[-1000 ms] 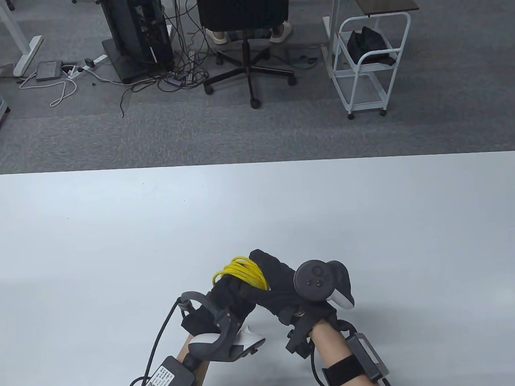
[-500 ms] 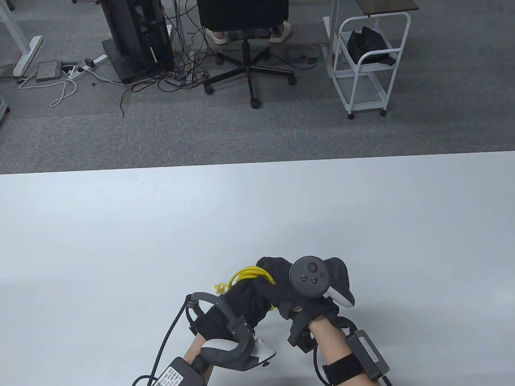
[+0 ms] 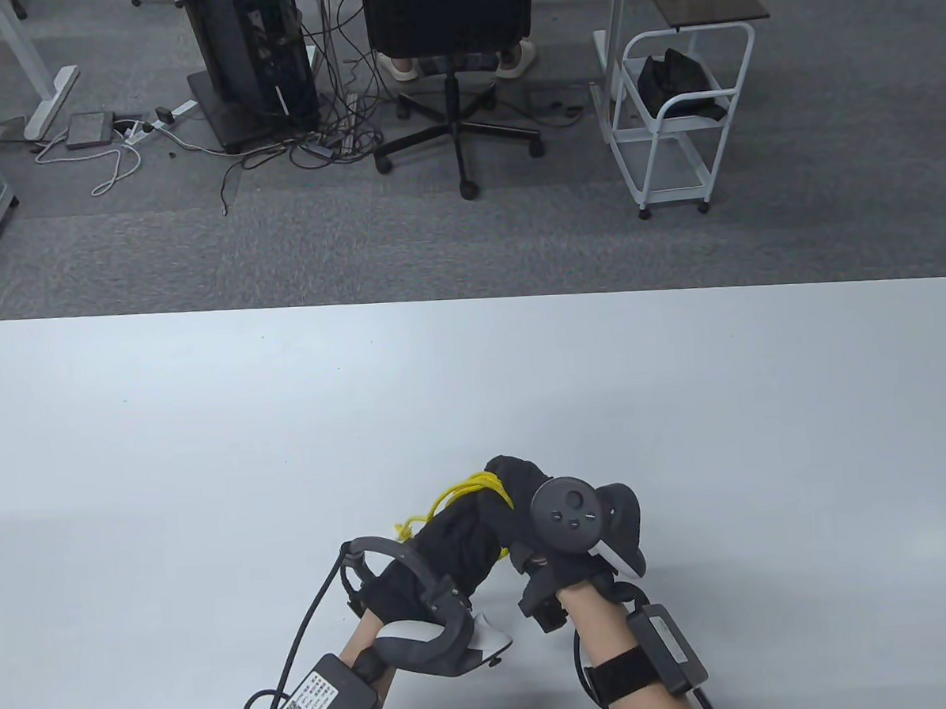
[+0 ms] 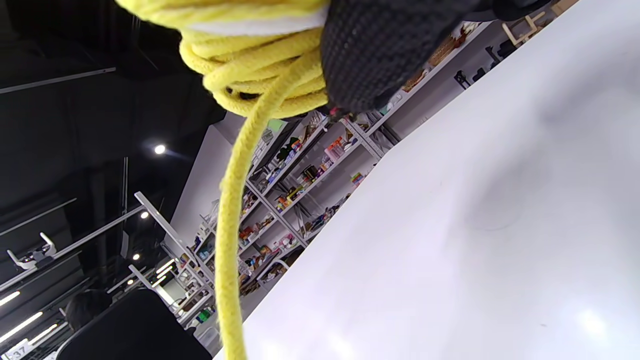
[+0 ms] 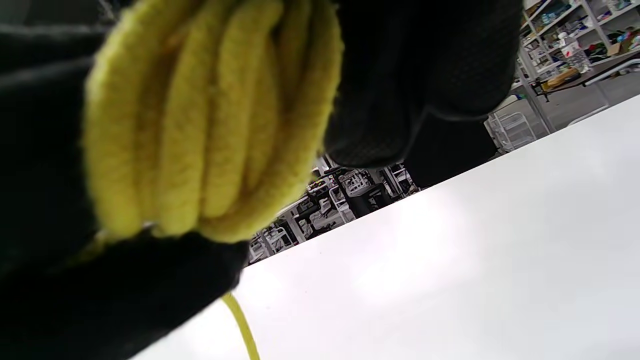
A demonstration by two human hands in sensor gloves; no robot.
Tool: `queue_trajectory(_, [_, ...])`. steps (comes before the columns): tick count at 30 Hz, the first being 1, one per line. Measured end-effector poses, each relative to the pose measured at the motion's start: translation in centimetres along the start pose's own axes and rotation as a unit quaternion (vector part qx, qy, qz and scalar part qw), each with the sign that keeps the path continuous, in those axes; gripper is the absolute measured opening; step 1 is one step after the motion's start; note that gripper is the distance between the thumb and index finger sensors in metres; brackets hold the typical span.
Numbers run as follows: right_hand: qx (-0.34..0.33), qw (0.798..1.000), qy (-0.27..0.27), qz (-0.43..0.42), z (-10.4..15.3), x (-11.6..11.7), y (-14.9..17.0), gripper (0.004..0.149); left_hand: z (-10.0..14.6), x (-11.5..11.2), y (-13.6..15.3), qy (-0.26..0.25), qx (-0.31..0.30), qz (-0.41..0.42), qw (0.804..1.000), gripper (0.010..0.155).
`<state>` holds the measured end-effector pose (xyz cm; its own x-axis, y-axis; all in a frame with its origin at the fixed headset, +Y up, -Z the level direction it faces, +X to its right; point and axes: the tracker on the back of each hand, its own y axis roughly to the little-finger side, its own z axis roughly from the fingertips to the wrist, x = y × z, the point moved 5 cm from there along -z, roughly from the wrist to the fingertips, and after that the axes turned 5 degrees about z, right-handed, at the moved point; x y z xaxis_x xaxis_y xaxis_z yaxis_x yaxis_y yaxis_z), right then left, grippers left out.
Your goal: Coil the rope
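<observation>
A yellow rope [image 3: 468,491] is wound in several loops around my left hand [image 3: 459,533], near the table's front edge at the middle. My right hand [image 3: 520,502] grips the coil from the right, its fingers closed over the loops. The frayed rope end [image 3: 405,527] sticks out to the left of the hands. In the left wrist view the loops [image 4: 260,70] bunch at the top and one strand [image 4: 230,235] hangs down. In the right wrist view the loops [image 5: 210,115] fill the upper left between black gloved fingers [image 5: 425,80].
The white table [image 3: 475,386] spreads out around the hands. Beyond its far edge stand an office chair [image 3: 449,23], a computer tower [image 3: 251,57] with cables and a white cart [image 3: 678,114] on the carpet.
My right hand has slid down and right over the coil, covering more of the loops. The left hand has turned, and the frayed end now pokes out at the left.
</observation>
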<state>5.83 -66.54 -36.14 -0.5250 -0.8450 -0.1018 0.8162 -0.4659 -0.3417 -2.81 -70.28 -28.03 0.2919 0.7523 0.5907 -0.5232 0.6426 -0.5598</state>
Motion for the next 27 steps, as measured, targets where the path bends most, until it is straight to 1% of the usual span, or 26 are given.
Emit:
queue_trajectory(2, [0.004, 1.000, 0.018, -0.003, 0.0, -0.3, 0.3, 0.047, -0.1, 0.0, 0.2, 0.005, 0.008, -0.002, 1.000, 0.057])
queue_trajectory(5, [0.009, 0.999, 0.031, -0.019, 0.0, -0.4, 0.8, 0.047, -0.2, 0.0, 0.4, 0.009, 0.019, -0.001, 1.000, 0.057])
queue_trajectory(9, [0.015, 0.998, 0.052, -0.018, 0.1, -0.4, 0.9, 0.047, -0.2, 0.0, 0.6, 0.018, 0.026, -0.007, 0.999, 0.060])
queue_trajectory(13, [0.041, 0.997, 0.041, -0.061, 0.0, 0.0, 1.7, 0.047, -0.2, 0.0, 0.6, 0.017, 0.027, -0.004, 1.000, 0.059])
queue_trajectory(17, [0.076, 0.990, 0.028, -0.112, 0.0, 0.4, 2.9, 0.046, -0.2, -0.1, 0.6, 0.011, 0.027, -0.002, 1.000, 0.058])
queue_trajectory(20, [0.102, 0.984, -0.003, -0.148, -0.1, 1.0, 4.0, 0.046, -0.2, -0.3, 0.4, 0.013, 0.022, -0.002, 1.000, 0.059])
queue_trajectory(21, [0.108, 0.982, -0.005, -0.158, 0.0, 1.1, 4.2, 0.046, -0.2, -0.4, 0.4, 0.013, 0.021, -0.005, 1.000, 0.059])
queue_trajectory(22, [0.120, 0.979, 0.000, -0.164, 0.0, 1.0, 4.6, 0.046, -0.1, -0.4, 0.4, 0.013, 0.020, -0.008, 1.000, 0.060])
queue_trajectory(24, [0.142, 0.980, 0.022, -0.134, 0.1, 0.4, 5.9, 0.047, 0.2, 0.1, 0.6, -0.005, 0.019, -0.010, 1.000, 0.061])
queue_trajectory(25, [0.153, 0.981, 0.030, -0.119, 0.3, 0.0, 7.0, 0.047, 0.5, 0.4, 1.0, -0.009, 0.031, 0.001, 0.999, 0.059])
queue_trajectory(27, [0.172, 0.976, 0.031, -0.130, 0.6, -0.4, 8.9, 0.047, 1.0, 0.3, 2.1, -0.010, 0.059, 0.032, 0.998, 0.060])
